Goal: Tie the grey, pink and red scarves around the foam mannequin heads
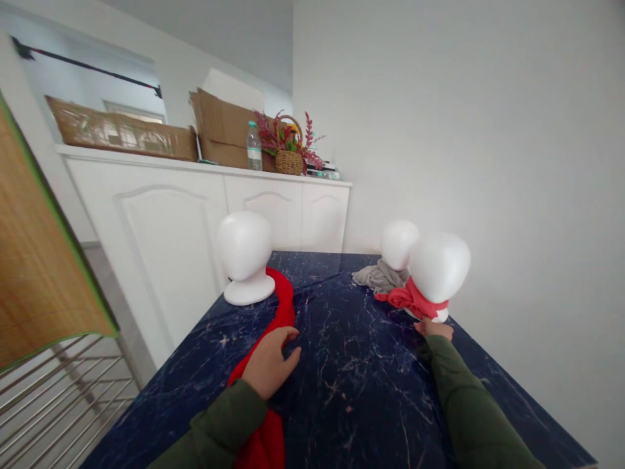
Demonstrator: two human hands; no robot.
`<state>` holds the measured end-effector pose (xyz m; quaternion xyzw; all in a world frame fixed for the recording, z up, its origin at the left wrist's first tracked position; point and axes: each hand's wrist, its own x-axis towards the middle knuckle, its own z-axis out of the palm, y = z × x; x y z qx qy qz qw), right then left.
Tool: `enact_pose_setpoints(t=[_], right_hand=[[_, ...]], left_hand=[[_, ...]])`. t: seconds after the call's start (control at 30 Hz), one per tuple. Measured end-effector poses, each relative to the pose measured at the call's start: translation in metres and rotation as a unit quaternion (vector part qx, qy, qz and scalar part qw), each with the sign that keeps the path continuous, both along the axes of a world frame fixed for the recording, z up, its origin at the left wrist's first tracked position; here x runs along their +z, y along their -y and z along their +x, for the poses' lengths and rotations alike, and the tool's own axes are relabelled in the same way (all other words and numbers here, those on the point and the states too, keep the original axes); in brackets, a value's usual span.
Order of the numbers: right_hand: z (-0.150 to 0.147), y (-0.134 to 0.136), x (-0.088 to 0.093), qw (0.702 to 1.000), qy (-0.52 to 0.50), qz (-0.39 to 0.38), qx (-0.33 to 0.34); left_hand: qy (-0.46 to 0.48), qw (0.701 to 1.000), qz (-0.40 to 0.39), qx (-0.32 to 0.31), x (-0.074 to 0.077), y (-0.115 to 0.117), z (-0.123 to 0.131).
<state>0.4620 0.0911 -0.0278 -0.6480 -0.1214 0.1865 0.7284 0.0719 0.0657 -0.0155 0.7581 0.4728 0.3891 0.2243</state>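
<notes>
Desk (351,384) with foam mannequin heads and red scarves, hands at rest.
A soft, limp red scarf (286,306) is laid along the desk's left side, an open left hand (268,361) resting on it. A light, tip-prone foam head (438,267), best steadied at its base, is touched there by a partly open right hand (433,329).

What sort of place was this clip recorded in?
Probably a room in a home, perhaps a dining area: a white panelled sideboard with cardboard boxes and a decorative flower basket on top, beside a dark marble-patterned table.
</notes>
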Motion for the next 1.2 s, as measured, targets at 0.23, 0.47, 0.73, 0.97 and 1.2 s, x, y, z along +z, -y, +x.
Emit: enact_pose_setpoints(t=[0.23, 0.47, 0.73, 0.97, 1.2], right_hand=[[-0.015, 0.01, -0.009, 0.974, 0.139, -0.168, -0.062], [-0.127, 0.036, -0.02, 0.947, 0.082, -0.031, 0.308], [-0.209, 0.054, -0.012, 0.696, -0.111, -0.009, 0.709], [-0.176, 0.066, -0.016, 0.644, -0.033, -0.099, 0.758], [-0.185, 0.089, -0.017, 0.603, 0.335, -0.161, 0.705]], left_hand=[[-0.211, 0.971, -0.062, 0.095, -0.013, -0.021, -0.023], [-0.016, 0.991, -0.079, -0.103, -0.015, 0.0, 0.007], [-0.036, 0.931, -0.129, -0.339, 0.001, 0.05, 0.034], [-0.003, 0.985, 0.001, 0.17, -0.004, -0.054, -0.051], [-0.127, 0.901, -0.019, 0.414, -0.022, -0.133, -0.107]])
